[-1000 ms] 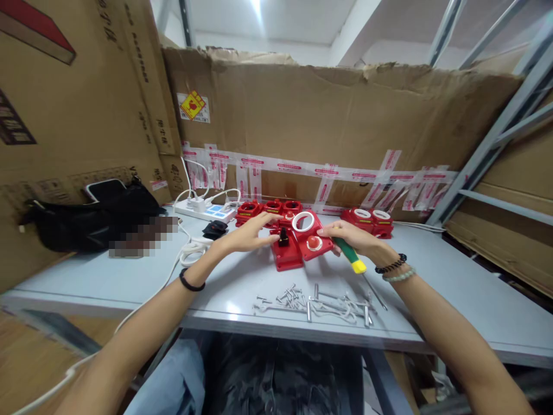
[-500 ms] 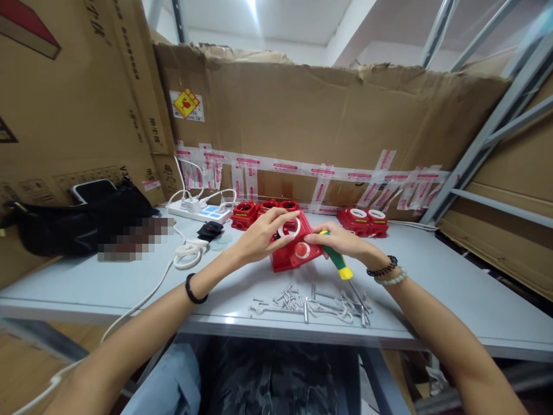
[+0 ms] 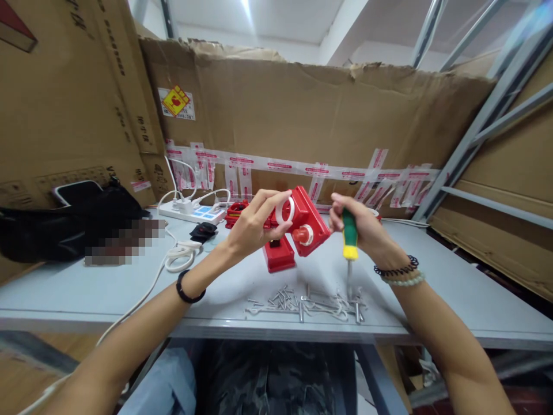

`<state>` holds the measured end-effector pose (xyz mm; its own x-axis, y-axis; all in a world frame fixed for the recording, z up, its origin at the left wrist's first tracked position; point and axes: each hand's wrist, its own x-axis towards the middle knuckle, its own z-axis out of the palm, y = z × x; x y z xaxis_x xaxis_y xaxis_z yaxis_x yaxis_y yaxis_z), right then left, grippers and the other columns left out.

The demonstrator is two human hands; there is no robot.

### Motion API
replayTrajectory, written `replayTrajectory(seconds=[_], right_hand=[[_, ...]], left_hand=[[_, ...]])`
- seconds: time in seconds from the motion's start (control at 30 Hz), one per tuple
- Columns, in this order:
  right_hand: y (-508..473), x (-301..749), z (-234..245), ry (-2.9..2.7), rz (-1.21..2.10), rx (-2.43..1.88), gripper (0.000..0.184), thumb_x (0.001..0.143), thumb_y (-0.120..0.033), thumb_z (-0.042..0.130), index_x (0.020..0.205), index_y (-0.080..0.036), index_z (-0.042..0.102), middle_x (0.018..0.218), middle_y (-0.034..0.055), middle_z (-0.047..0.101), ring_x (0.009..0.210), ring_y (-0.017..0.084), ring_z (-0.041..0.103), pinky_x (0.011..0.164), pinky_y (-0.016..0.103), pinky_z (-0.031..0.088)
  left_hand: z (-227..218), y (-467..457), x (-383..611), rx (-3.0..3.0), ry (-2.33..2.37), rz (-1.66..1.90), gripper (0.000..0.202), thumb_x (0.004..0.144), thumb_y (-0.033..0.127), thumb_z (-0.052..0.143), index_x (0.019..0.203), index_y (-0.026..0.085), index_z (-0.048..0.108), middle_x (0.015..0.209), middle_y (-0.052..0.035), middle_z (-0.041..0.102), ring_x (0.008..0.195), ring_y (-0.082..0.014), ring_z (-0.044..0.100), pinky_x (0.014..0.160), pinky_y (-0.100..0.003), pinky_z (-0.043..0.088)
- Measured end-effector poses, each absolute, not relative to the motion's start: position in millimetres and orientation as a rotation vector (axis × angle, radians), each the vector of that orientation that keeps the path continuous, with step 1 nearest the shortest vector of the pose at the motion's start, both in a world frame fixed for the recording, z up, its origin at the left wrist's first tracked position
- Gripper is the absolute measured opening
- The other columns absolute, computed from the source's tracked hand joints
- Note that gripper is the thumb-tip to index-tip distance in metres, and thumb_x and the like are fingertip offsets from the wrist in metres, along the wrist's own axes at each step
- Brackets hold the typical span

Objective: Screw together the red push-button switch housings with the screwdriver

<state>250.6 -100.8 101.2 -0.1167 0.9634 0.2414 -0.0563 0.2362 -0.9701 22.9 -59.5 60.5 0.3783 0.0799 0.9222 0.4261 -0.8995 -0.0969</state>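
A small assembly station in a warehouse or workshop is shown. A plain grey tabletop is enclosed by flattened cardboard sheets, which are joined with printed packing tape and marked with a yellow warning label. Grey metal shelving uprights are seen on the right side, with more cartons behind them. Loose screws and metal pins are spread at the front edge of the tabletop, and several identical red plastic housings are lined up at the back. A white power strip with cables is placed near the cardboard wall. A bare ceiling with a strip light is visible above.
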Motion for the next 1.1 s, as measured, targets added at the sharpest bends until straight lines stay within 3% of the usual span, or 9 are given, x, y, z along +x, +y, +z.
replayTrajectory(seconds=[0.07,0.17,0.3,0.4,0.47,0.67,0.8,0.93,1.1], right_hand=[[-98,263,108,-1.129,0.967,-0.839,0.035,0.077,-0.039,0.062,0.056,-0.022,0.039,0.045,-0.0065,0.040,0.043,0.007,0.042,0.053,0.024,0.048],[-97,271,108,-1.011,0.576,-0.746,0.036,0.079,-0.046,0.060,0.061,-0.023,0.038,0.050,-0.0069,0.037,0.045,0.008,0.044,0.049,0.024,0.045],[-102,255,92,-1.430,0.165,-0.909,0.027,0.076,-0.050,0.063,0.078,-0.024,0.057,0.062,-0.0020,0.053,0.054,0.011,0.051,0.050,0.025,0.042],[-104,244,84,-1.824,0.325,-0.986,0.044,0.079,-0.056,0.056,0.106,-0.022,0.061,0.084,0.0046,0.063,0.067,0.015,0.057,0.055,0.025,0.043],[-102,243,83,-1.976,0.546,-0.949,0.053,0.082,-0.063,0.046,0.112,-0.021,0.060,0.085,0.0044,0.063,0.057,0.011,0.052,0.049,0.024,0.041],[-101,251,82,-2.077,0.971,-0.871,0.058,0.072,-0.066,0.057,0.106,-0.019,0.061,0.058,-0.0039,0.054,0.039,0.006,0.038,0.035,0.019,0.032],[-104,245,78,-2.037,1.000,-0.850,0.057,0.072,-0.068,0.055,0.100,-0.018,0.060,0.057,-0.0045,0.051,0.039,0.005,0.039,0.035,0.019,0.032],[-108,238,72,-2.046,0.976,-0.861,0.054,0.077,-0.068,0.048,0.090,-0.017,0.057,0.062,-0.0031,0.052,0.040,0.005,0.039,0.036,0.018,0.033],[-115,227,67,-2.040,0.884,-0.774,0.045,0.084,-0.060,0.046,0.089,-0.016,0.055,0.067,-0.0010,0.055,0.048,0.006,0.043,0.041,0.018,0.036]], left_hand=[[61,-59,21,-2.293,-0.474,-1.587,0.043,0.091,0.037,0.051,0.128,0.018,0.046,0.108,-0.0096,0.055,0.100,-0.0193,0.056,0.086,-0.034,0.053],[57,-57,19,-2.291,-0.503,-1.608,0.042,0.092,0.039,0.048,0.129,0.019,0.046,0.108,-0.0094,0.055,0.099,-0.0188,0.056,0.086,-0.034,0.053],[49,-58,22,-2.295,-0.414,-1.572,0.047,0.091,0.038,0.050,0.134,0.021,0.040,0.112,-0.0104,0.053,0.107,-0.0197,0.054,0.090,-0.035,0.052],[47,-65,26,-2.293,-0.220,-1.508,0.053,0.090,0.035,0.052,0.138,0.017,0.035,0.118,-0.0136,0.051,0.113,-0.0213,0.052,0.095,-0.036,0.051],[46,-69,29,-2.287,-0.122,-1.449,0.055,0.090,0.031,0.053,0.139,0.016,0.032,0.121,-0.0149,0.048,0.117,-0.0223,0.050,0.098,-0.037,0.049],[43,-71,33,-2.286,-0.062,-1.348,0.052,0.092,0.032,0.047,0.139,0.024,0.024,0.124,-0.0123,0.045,0.122,-0.0237,0.046,0.097,-0.041,0.049],[39,-65,32,-2.170,-0.180,-1.394,0.041,0.095,0.046,0.034,0.132,0.029,0.030,0.120,-0.0104,0.048,0.111,-0.0241,0.051,0.090,-0.043,0.044],[37,-61,32,-2.086,-0.179,-1.384,0.045,0.095,0.053,0.023,0.128,0.024,0.034,0.103,-0.0085,0.054,0.089,-0.0200,0.055,0.080,-0.037,0.038],[38,-56,36,-2.051,-0.027,-1.505,0.051,0.093,0.058,0.023,0.125,0.021,0.035,0.091,-0.0054,0.054,0.077,-0.0181,0.053,0.073,-0.033,0.037]])
